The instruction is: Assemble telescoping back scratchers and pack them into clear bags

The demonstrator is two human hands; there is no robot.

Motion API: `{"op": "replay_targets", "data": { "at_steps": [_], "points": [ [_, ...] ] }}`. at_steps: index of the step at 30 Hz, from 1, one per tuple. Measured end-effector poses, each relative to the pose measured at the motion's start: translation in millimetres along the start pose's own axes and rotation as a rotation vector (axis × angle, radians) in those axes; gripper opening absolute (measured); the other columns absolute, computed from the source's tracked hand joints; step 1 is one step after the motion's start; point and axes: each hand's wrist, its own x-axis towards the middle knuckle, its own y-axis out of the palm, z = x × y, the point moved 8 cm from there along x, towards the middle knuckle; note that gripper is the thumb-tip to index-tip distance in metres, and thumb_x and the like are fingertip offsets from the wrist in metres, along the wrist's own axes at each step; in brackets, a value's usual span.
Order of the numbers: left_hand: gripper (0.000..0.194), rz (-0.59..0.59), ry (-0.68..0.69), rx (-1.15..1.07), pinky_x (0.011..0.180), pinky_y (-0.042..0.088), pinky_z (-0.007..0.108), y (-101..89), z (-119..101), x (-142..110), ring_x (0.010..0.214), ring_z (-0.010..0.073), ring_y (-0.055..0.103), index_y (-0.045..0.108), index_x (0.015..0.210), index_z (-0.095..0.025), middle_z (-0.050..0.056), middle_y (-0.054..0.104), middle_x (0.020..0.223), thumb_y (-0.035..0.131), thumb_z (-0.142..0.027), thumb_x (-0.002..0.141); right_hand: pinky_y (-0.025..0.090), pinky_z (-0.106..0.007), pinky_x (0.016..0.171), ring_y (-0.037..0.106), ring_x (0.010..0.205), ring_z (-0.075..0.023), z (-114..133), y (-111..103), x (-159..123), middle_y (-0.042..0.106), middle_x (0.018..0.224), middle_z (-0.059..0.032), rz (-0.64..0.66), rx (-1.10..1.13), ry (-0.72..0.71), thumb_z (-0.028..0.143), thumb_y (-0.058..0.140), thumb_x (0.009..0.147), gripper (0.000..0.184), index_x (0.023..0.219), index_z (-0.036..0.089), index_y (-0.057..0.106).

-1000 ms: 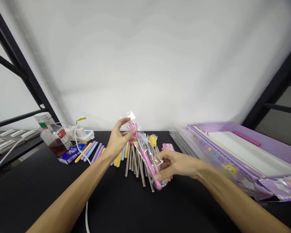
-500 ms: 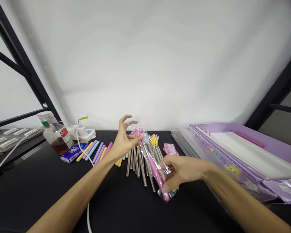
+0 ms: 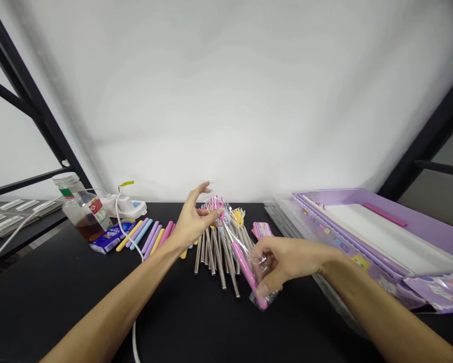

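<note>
Clamping clear plastic bag (image 3: 237, 247) at its lower end in right hand (image 3: 283, 264), keeping it taut; left hand (image 3: 192, 219) open, fingers spread by pink top; bag lies over steel rods (image 3: 215, 262) on black counter (image 3: 98, 302).

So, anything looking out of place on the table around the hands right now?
One thing stands out: a white power cord trails from the white electrical unit across the ends of the pastel handles and under the left forearm. It looks odd because it lies loose through the work area.
</note>
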Motion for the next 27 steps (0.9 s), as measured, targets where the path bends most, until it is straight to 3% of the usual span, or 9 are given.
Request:
{"op": "replay_targets", "data": {
  "at_steps": [4, 7, 10, 14, 16, 20, 27],
  "points": [
    [0.095, 0.000, -0.006, -0.023, 0.062, 0.062, 0.025, -5.4, 6, 4, 0.070, 0.0093, 0.069, 0.033, 0.150, -0.031, 0.015, 0.027, 0.157, 0.085, -0.034, 0.071, 0.046, -0.024, 0.064, 0.061, 0.070, -0.0139, -3, -31, -12, 0.068, 0.076, -0.0026, -0.188, -0.044, 0.004, 0.045, 0.089, 0.063, 0.042, 0.084, 0.015, 0.067],
    [0.097, 0.005, 0.009, -0.023, 0.060, 0.062, 0.025, -6.2, 9, 4, 0.067, 0.0062, 0.066, 0.030, 0.150, -0.037, 0.013, 0.023, 0.159, 0.085, -0.032, 0.071, 0.046, -0.026, 0.063, 0.061, 0.073, -0.0147, 0, -56, -21, 0.069, 0.085, -0.0056, -0.396, -0.026, -0.055, 0.051, 0.079, 0.075, 0.044, 0.097, 0.015, 0.068],
    [0.097, 0.019, 0.014, -0.023, 0.057, 0.061, 0.024, -3.6, 11, 4, 0.061, 0.0018, 0.061, 0.030, 0.151, -0.037, 0.013, 0.025, 0.159, 0.085, -0.032, 0.070, 0.046, -0.028, 0.062, 0.061, 0.070, -0.0154, 0, -77, -27, 0.068, 0.082, -0.0067, -0.607, -0.032, -0.120, 0.056, 0.068, 0.083, 0.043, 0.093, 0.014, 0.067],
    [0.097, 0.086, -0.021, 0.007, 0.061, 0.061, 0.025, 5.1, 15, 1, 0.064, 0.0050, 0.065, 0.028, 0.152, -0.036, 0.014, 0.024, 0.160, 0.083, -0.030, 0.073, 0.050, -0.035, 0.071, 0.065, 0.077, -0.0211, -9, -94, -33, 0.071, 0.085, -0.0090, -0.831, -0.337, -0.059, 0.051, 0.063, 0.087, 0.037, 0.095, 0.015, 0.069],
    [0.095, 0.136, -0.031, 0.027, 0.062, 0.061, 0.025, 10.4, 16, -1, 0.064, 0.0059, 0.066, 0.027, 0.152, -0.038, 0.015, 0.023, 0.160, 0.081, -0.030, 0.075, 0.050, -0.040, 0.086, 0.066, 0.095, -0.0267, -13, -95, -32, 0.073, 0.103, -0.0117, -0.849, -0.535, -0.009, 0.045, 0.067, 0.085, 0.036, 0.107, 0.016, 0.070],
    [0.094, 0.244, -0.047, 0.062, 0.059, 0.060, 0.025, 22.3, 17, -7, 0.060, 0.0034, 0.063, 0.025, 0.152, -0.043, 0.014, 0.023, 0.160, 0.079, -0.031, 0.077, 0.041, -0.046, 0.107, 0.053, 0.127, -0.0330, -23, -90, -26, 0.061, 0.136, -0.0130, -0.775, -0.710, 0.063, 0.044, 0.073, 0.080, 0.065, 0.137, 0.017, 0.057],
    [0.099, 0.363, -0.117, 0.031, 0.057, 0.059, 0.025, 39.8, 20, -17, 0.060, 0.0038, 0.063, 0.021, 0.152, -0.047, 0.015, 0.022, 0.160, 0.081, -0.028, 0.075, 0.041, -0.047, 0.109, 0.055, 0.126, -0.0321, -25, -88, -21, 0.061, 0.136, -0.0128, -0.744, -0.702, 0.053, 0.042, 0.070, 0.084, 0.061, 0.139, 0.017, 0.056]
  ]
}}
